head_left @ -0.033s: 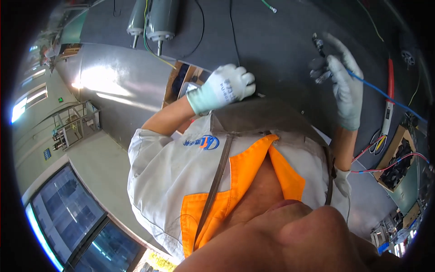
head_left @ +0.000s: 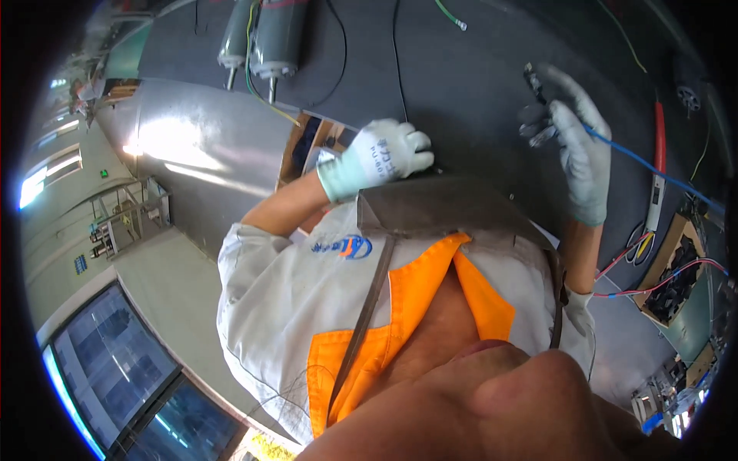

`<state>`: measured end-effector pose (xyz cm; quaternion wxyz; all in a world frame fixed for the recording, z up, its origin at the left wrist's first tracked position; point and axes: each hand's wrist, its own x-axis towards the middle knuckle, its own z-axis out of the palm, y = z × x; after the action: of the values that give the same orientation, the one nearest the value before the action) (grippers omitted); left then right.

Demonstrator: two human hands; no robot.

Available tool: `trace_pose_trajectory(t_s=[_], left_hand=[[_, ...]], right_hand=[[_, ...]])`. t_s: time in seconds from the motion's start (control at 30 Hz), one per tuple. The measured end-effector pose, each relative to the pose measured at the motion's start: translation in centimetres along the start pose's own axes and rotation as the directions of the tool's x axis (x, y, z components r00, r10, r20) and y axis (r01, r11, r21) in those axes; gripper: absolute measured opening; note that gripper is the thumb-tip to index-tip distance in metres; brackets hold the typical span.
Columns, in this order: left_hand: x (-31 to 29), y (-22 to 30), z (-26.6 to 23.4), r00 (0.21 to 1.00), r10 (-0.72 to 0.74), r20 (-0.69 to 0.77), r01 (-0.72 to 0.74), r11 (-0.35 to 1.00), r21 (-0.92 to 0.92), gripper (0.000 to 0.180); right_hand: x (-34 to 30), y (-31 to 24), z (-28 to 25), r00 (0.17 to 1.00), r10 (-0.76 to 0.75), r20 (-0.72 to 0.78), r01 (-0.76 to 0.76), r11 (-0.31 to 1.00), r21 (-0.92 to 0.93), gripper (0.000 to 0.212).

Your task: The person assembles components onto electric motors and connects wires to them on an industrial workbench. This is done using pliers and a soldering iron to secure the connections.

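Note:
My left hand (head_left: pixel 388 154), in a white glove, is closed with its fingers curled, beside an open wooden box. A thin black cable (head_left: pixel 399 77) runs down the dark work surface (head_left: pixel 461 92) to its knuckles. What its fingers hold, if anything, is hidden. My right hand (head_left: pixel 580 146), also gloved, is bent round a small black and silver piece (head_left: pixel 533 81) whose exact kind I cannot make out. From between its fingers a blue hose or cord (head_left: pixel 638 157) leads off to the right. The fingertips there look dark and partly blurred.
Two grey cylindrical motors (head_left: pixel 277 46) with shafts stand at the far left. A red and white pen-like tool (head_left: pixel 659 154) lies right of my right hand. Beyond it is a box of black parts (head_left: pixel 676 269). The wooden box (head_left: pixel 296 146) sits by my left wrist.
Both hands keep their grips, with only a slight shift in place. The black and silver piece has moved a little to the left and nearer.

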<state>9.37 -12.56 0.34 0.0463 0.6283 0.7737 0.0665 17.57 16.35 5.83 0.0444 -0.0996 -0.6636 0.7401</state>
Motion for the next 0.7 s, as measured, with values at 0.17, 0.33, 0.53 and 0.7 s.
trace_pose_trajectory(t_s=[0.17, 0.33, 0.53, 0.7], left_hand=[[2.7, -0.4, -3.2, 0.863, -0.434, -0.259, 0.102, 0.651, -0.752, 0.022], [5.5, -0.5, -5.3, 0.857, -0.500, -0.126, 0.122, 0.434, -0.893, 0.029], [6.4, -0.9, -7.0, 0.878, -0.464, 0.119, 0.204, 0.137, -0.969, 0.027], [6.6, -1.2, -7.0, 0.890, -0.437, 0.131, 0.213, 0.144, -0.966, 0.025]], right_hand=[[-0.2, 0.0, 0.8, 0.997, 0.056, 0.056, -0.067, 0.974, 0.217, 0.028], [-0.4, -1.7, 1.7, 0.993, 0.079, 0.088, -0.092, 0.983, 0.159, 0.022], [-0.3, -2.0, 0.8, 0.993, 0.109, 0.055, -0.114, 0.989, 0.094, 0.020], [-0.4, -1.9, 0.2, 0.984, 0.133, 0.121, -0.150, 0.977, 0.151, 0.019]])
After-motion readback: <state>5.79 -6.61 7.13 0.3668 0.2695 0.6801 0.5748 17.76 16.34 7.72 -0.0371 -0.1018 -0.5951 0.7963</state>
